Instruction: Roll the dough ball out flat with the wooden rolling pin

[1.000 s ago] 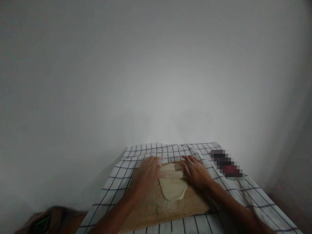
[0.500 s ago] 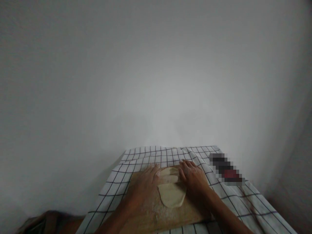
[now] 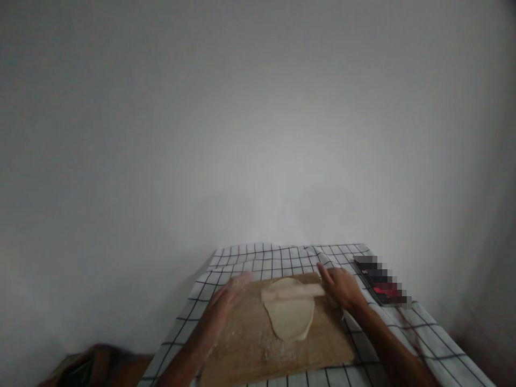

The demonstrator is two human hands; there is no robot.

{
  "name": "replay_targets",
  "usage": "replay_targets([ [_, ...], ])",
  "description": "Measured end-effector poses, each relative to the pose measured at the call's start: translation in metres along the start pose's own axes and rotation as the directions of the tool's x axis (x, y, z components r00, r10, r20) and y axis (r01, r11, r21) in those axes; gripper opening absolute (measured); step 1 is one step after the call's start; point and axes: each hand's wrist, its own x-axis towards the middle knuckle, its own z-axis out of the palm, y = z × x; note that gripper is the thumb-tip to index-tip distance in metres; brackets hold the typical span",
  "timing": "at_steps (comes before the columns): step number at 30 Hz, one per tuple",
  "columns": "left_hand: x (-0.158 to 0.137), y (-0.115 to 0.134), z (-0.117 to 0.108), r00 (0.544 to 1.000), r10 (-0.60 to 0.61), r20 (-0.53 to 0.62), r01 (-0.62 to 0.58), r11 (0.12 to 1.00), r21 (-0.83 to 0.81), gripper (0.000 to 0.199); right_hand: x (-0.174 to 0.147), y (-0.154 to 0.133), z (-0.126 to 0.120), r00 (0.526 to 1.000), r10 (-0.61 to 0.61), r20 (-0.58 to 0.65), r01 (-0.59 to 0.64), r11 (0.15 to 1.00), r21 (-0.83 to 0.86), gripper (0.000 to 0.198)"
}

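Note:
A pale rolling pin (image 3: 292, 292) lies across the upper part of a flattened sheet of dough (image 3: 290, 320). The dough rests on a floured wooden board (image 3: 242, 349). At the pin's right end, my right hand (image 3: 342, 285) has its fingers closed around the tip, one digit pointing up and inward. My left hand (image 3: 233, 287) is over the board's left edge, apart from the pin's left end. Its fingers are stretched out and slightly blurred, with nothing visible in them.
A white cloth with dark grid lines (image 3: 278, 258) covers the table under the board. To the right lies a dark and red item (image 3: 381, 285), partly pixelated. A plain wall (image 3: 258, 134) rises behind the table. A brown object (image 3: 97, 365) shows at lower left.
My hands have moved apart: the left off the pin to the left, the right outward to the pin's end. More of the pin and dough now shows.

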Motion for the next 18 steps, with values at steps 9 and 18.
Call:
replay_targets([
  [9,0.040,0.041,0.110,0.845,0.269,0.462,-0.528,0.560,0.639,0.059,0.014,0.031,-0.016,0.965,0.261,-0.034,-0.220,0.872,0.437,0.067],
  [18,0.033,0.015,0.119,0.803,0.239,0.546,-0.593,0.406,0.695,0.058,0.018,0.033,-0.010,0.972,0.233,-0.017,-0.193,0.843,0.502,0.066],
])
